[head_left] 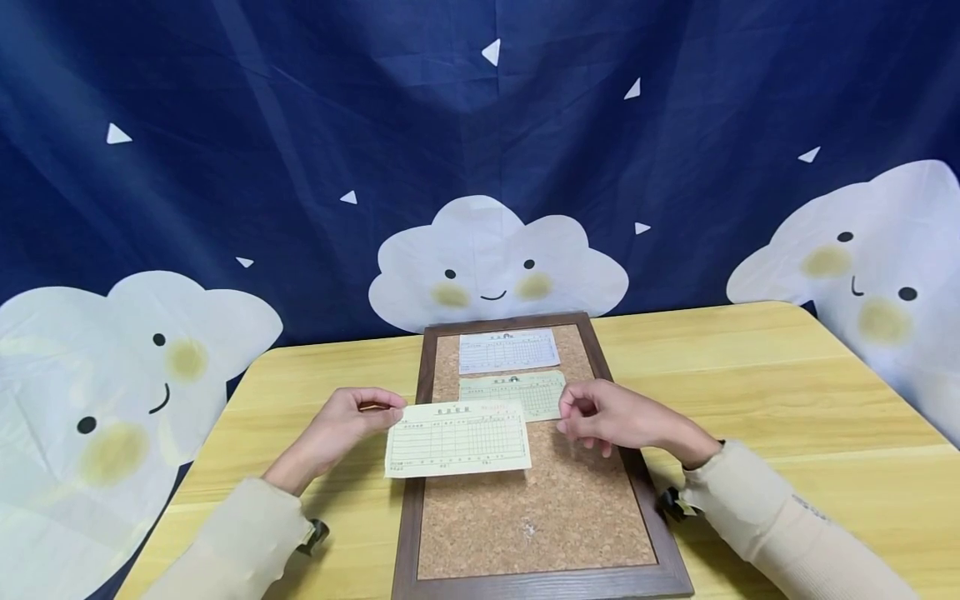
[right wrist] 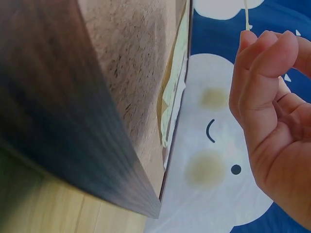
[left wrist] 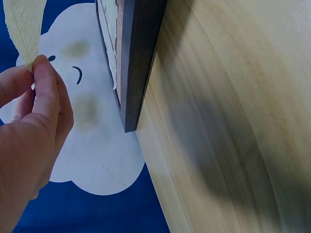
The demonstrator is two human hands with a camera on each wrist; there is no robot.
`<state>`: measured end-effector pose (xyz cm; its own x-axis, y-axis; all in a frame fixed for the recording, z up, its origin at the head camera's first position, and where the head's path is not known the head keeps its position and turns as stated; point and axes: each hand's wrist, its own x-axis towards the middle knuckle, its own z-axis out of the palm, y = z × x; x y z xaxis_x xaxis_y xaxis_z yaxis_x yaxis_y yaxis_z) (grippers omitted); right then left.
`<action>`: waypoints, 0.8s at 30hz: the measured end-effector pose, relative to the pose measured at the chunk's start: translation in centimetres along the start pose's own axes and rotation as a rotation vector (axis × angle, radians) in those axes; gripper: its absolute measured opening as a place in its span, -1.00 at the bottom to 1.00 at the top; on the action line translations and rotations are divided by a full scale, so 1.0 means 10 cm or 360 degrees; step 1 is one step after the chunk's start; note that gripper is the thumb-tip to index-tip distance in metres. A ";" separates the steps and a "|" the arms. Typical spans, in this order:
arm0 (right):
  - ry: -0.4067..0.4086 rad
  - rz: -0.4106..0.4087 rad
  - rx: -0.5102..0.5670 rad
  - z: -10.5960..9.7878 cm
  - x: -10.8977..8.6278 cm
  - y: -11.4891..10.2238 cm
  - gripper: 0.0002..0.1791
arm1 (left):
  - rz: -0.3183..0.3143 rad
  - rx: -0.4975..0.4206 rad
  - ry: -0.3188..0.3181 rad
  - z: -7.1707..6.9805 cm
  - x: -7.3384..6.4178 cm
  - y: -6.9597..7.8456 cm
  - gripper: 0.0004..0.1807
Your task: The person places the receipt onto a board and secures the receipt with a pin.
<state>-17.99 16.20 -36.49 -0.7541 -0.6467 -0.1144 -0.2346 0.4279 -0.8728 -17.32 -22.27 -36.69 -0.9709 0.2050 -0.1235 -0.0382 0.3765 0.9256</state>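
Note:
My left hand (head_left: pixel 347 427) pinches a pale yellow printed form slip (head_left: pixel 457 440) by its upper left corner, thumb and index finger together. The slip is held above a cork board (head_left: pixel 540 500) in a dark wooden frame, covering part of a pale green slip (head_left: pixel 543 392) on the board. A bluish-white slip (head_left: pixel 510 352) lies higher up on the cork. My right hand (head_left: pixel 618 414) hovers near the green slip's right edge, with fingers loosely bent and nothing visible between them. In the right wrist view the yellow slip (right wrist: pixel 246 13) shows edge-on, just above the fingertips.
The board lies on a light wooden table (head_left: pixel 750 383), its dark frame (head_left: pixel 652 500) raised above the surface. Behind hangs a blue curtain (head_left: pixel 300 125) with smiling clouds. A small whitish mark (head_left: pixel 528 529) shows on the lower cork.

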 end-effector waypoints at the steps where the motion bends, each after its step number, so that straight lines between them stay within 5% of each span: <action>1: 0.0002 0.0000 0.0001 0.00 0.01 -0.01 -0.88 | 0.0001 -0.0006 -0.0001 0.01 0.00 0.01 -0.75; 24: 0.0000 -0.0066 0.0110 0.13 0.14 -0.11 -0.93 | 0.0019 -0.0094 -0.0027 0.16 0.04 0.03 -0.73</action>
<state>-17.98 14.02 -36.32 -0.7446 -0.6630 -0.0776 -0.2227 0.3564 -0.9074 -17.38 -20.62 -37.07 -0.9673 0.2246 -0.1180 -0.0412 0.3199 0.9465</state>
